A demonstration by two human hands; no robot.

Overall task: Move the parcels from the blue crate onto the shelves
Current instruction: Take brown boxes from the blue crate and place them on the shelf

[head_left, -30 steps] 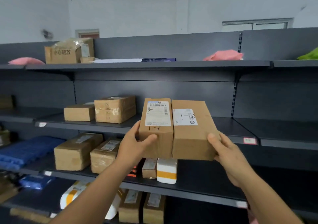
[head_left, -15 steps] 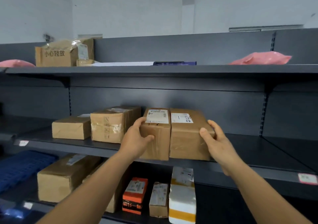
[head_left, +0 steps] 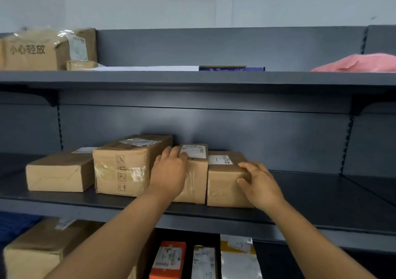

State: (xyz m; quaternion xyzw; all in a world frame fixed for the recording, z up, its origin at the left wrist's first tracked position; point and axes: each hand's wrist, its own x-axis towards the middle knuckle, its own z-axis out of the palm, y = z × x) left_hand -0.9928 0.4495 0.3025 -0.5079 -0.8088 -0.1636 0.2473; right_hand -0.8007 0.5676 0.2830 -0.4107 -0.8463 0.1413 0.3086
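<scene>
on the middle shelf: two parcels set down, hands about to let go

on the middle shelf (head_left: 300, 195) the two parcels now stand side by side, touching: a narrow parcel (head_left: 194, 178) and a wider parcel (head_left: 222, 184), both flat on the board, just right of a taped box (head_left: 122, 167).

- left hand (head_left: 170, 175): fingers curled over the narrow parcel's top left edge, wedged between it and the taped box. grip holding that parcel.
- right hand (head_left: 260, 182): fingers bent round the wider parcel's right front corner, thumb on its face. grip holding it, loosely.

step in hand, as i judge: placing, nearly done. next move calls for releasing both, drawing the left fingers out of the tight gap without dragging the narrow parcel forward, then going back for more. blue crate not identifiable from this view.

against a second ago: the pair was held up in the air before the shelf; half a second ago, at the shelf's front lip; now pushed further back.
</scene>
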